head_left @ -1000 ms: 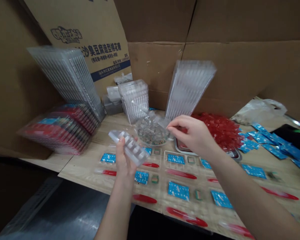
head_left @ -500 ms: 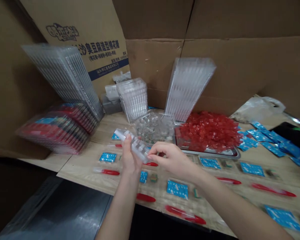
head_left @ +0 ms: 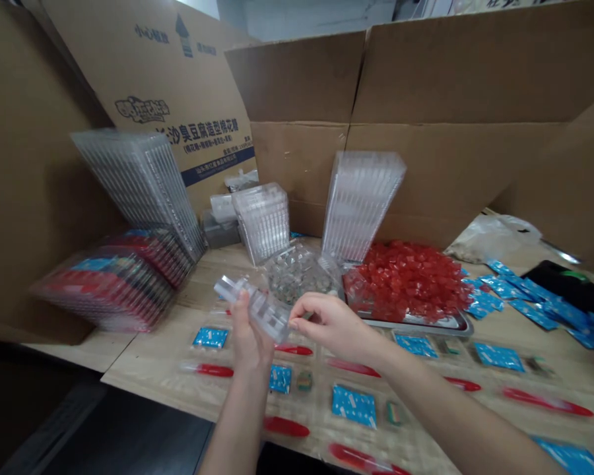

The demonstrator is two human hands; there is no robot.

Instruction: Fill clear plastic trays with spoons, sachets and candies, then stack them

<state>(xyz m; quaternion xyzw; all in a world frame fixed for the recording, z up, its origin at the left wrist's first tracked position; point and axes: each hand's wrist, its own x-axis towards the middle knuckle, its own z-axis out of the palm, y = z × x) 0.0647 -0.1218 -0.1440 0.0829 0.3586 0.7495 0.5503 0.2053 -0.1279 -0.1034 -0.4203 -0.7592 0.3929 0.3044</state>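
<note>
**Clear compartment tray held at both ends, above the wooden table**

The clear compartment tray (head_left: 254,307) is in the air just above the table's near edge, tilted so that its far end sits higher than its near end. The left hand (head_left: 250,338) grips it from below, thumb laid across the top and fingers curled under. The right hand (head_left: 329,323) meets it at the near end, thumb and forefinger pressed together on the corner (whether something small also sits between those fingertips cannot be told from here).

The tray looks like thin moulded plastic, so it probably flexes easily. A light pinch on the rim rather than on the cells would likely serve best, with the left hand taking the weight and keeping the tilt steady.

Just behind the tray lies a heap of small clear-wrapped pieces (head_left: 299,272), and beside that a metal pan (head_left: 455,324) piled with red wrapped sweets (head_left: 408,277). Leaning stacks of empty clear trays (head_left: 359,201) stand against the cardboard boxes (head_left: 301,86) at the back. A slanted pile of filled packs (head_left: 113,284) rests at the left.

On the table (head_left: 153,349) beneath the hands, blue sachets (head_left: 210,338) and red sticks (head_left: 212,371) lie in rows. More blue sachets are scattered at the right, near a white plastic bag (head_left: 495,234).
</note>
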